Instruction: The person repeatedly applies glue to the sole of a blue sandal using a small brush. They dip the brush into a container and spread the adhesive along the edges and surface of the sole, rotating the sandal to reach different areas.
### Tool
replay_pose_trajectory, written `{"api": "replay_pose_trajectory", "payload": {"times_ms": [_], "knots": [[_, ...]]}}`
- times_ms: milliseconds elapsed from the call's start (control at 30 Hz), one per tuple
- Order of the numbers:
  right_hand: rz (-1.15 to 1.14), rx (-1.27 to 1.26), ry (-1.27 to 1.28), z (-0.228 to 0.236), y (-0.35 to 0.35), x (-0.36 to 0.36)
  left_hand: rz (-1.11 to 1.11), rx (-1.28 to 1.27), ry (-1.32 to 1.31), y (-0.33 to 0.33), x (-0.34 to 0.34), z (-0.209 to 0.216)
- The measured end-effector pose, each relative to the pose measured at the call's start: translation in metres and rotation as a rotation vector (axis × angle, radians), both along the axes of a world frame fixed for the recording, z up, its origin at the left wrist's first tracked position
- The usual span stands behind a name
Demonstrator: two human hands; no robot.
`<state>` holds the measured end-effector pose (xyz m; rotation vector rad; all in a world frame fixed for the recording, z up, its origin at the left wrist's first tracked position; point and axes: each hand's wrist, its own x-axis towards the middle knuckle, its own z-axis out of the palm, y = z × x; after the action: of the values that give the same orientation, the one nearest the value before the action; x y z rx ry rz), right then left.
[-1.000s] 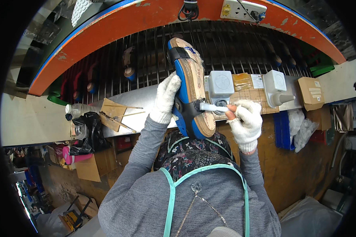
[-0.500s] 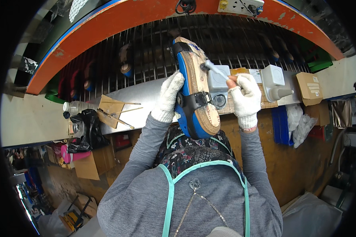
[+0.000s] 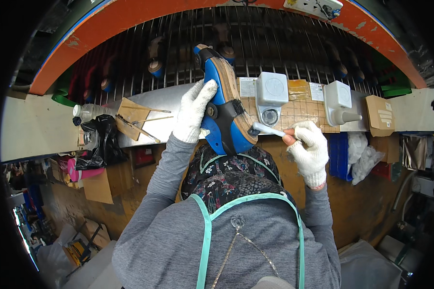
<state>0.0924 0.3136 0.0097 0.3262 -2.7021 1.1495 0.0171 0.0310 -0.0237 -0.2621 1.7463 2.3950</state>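
My left hand [image 3: 193, 111], in a white knit glove, grips a blue sandal [image 3: 223, 103] by its side and holds it up on edge, tan cork sole turned to the right. My right hand [image 3: 309, 150], also gloved, holds a small white-handled brush [image 3: 264, 129]. Its dark bristles touch the near end of the sandal's sole. Both hands are above the metal edge of the workbench [image 3: 159, 103].
Two grey box-shaped dispensers [image 3: 271, 96] [image 3: 339, 101] stand on the bench behind the brush. A cardboard box [image 3: 380, 114] sits at the right. At the left are a clear bottle [image 3: 89, 111], a black bag [image 3: 99, 142] and cardboard with sticks [image 3: 132, 115]. A wire rack [image 3: 275, 48] with shoes is behind.
The brush has moved from the upper part of the sole down to its near end. The sandal has been turned more onto its edge, and my right hand has dropped lower.
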Motion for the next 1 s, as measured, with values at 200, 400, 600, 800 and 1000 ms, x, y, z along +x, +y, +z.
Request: {"api": "replay_pose_trajectory", "payload": {"times_ms": [200,400,600,800,1000], "knots": [[-0.011,-0.047,-0.019,0.006,-0.013,-0.012,0.019,-0.034,-0.013,0.002,0.002,0.003],[0.008,0.001,0.127,0.003,-0.021,-0.030,0.018,-0.015,0.018,0.002,0.000,0.003],[0.140,-0.181,0.011,-0.012,-0.017,-0.044,0.002,-0.006,-0.068,-0.006,-0.008,-0.002],[0.205,-0.312,-0.076,-0.021,-0.014,-0.049,-0.084,0.413,-0.245,0.001,-0.014,-0.007],[0.259,-0.295,-0.012,-0.015,-0.016,-0.058,-0.158,0.616,-0.431,0.011,-0.015,-0.014]]}}
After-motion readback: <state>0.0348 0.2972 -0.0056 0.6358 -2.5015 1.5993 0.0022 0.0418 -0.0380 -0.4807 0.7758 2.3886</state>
